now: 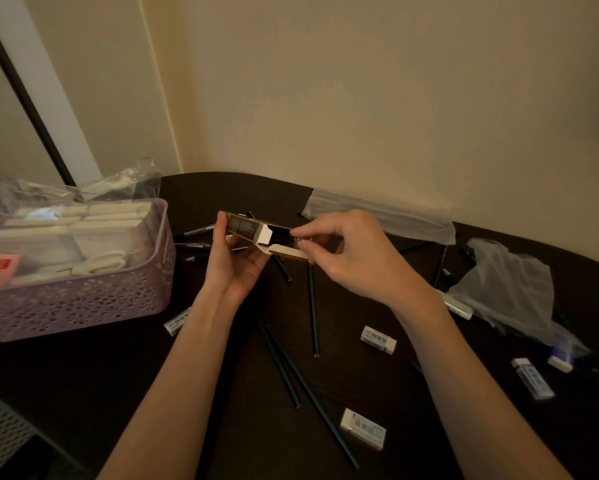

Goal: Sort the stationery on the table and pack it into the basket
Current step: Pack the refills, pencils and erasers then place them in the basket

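Note:
My left hand (234,261) holds a long gold and black pencil box (244,228) above the dark table (222,358), its white end flaps open toward the right. My right hand (353,258) pinches something small and dark at the box's open mouth; I cannot tell what it is. The lilac perforated basket (83,299) stands at the left, holding white boxes, scissors and a pink item. Several dark pencils (313,313) lie loose on the table below my hands, and pens (196,232) lie beside the basket. White erasers (377,339) (362,427) (533,377) are scattered at the front and right.
Crumpled clear plastic bags lie at the right (509,292), along the wall (377,213) and behind the basket (118,183). Another eraser (177,320) sits at the basket's front corner. A pale green pen (459,306) lies by the right bag. The wall rises just behind the table.

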`<state>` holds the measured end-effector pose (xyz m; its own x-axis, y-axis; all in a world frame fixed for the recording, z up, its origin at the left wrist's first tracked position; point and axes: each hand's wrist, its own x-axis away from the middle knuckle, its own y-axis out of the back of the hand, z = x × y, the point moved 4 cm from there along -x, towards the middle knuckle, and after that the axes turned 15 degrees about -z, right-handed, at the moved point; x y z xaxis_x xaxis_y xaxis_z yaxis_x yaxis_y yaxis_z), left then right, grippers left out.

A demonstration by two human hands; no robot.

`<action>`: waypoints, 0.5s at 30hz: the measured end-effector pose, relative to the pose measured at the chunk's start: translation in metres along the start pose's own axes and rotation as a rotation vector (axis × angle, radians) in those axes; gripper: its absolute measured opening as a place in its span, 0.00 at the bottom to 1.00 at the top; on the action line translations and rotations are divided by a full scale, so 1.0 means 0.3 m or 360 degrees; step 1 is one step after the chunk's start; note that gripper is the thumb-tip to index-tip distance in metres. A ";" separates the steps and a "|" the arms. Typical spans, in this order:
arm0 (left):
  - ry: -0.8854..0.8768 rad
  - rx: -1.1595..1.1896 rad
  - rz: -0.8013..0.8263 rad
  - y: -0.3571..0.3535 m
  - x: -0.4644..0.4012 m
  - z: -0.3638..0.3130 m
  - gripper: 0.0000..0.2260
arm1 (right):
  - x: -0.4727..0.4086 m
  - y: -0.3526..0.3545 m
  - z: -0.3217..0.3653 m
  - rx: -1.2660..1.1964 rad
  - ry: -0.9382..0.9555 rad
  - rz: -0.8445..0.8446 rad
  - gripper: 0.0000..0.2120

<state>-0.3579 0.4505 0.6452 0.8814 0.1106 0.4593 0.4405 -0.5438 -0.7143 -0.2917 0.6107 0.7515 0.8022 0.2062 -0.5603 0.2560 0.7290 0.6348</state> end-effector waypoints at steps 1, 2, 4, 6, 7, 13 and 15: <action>-0.0012 -0.0020 0.0002 -0.002 0.001 0.001 0.28 | -0.001 0.000 -0.003 0.0008 -0.0025 -0.0052 0.09; -0.0024 -0.0042 0.0003 -0.004 0.003 0.004 0.28 | -0.001 0.000 -0.007 0.0014 -0.0043 -0.0111 0.06; -0.0028 -0.0066 0.0005 -0.012 0.007 0.011 0.28 | 0.001 0.000 -0.010 0.0070 0.0005 -0.0221 0.03; -0.0008 -0.0074 0.0013 -0.020 0.012 0.019 0.28 | 0.001 -0.009 -0.013 0.0165 0.0098 -0.0230 0.03; 0.0001 -0.0073 0.0014 -0.022 0.014 0.021 0.28 | 0.000 -0.013 -0.018 0.0201 0.0109 -0.0191 0.04; 0.0033 0.0010 -0.0053 -0.016 0.017 0.016 0.27 | -0.023 0.123 -0.087 -0.0094 -0.0168 -0.0508 0.05; 0.0038 0.0007 -0.0050 -0.017 0.017 0.017 0.27 | -0.028 0.168 -0.143 -0.0043 -0.0252 -0.0693 0.04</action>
<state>-0.3548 0.4582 0.6486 0.8629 0.1073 0.4939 0.4685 -0.5366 -0.7019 -0.3087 0.6739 0.7655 0.6962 -0.2237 -0.6820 0.5748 0.7429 0.3431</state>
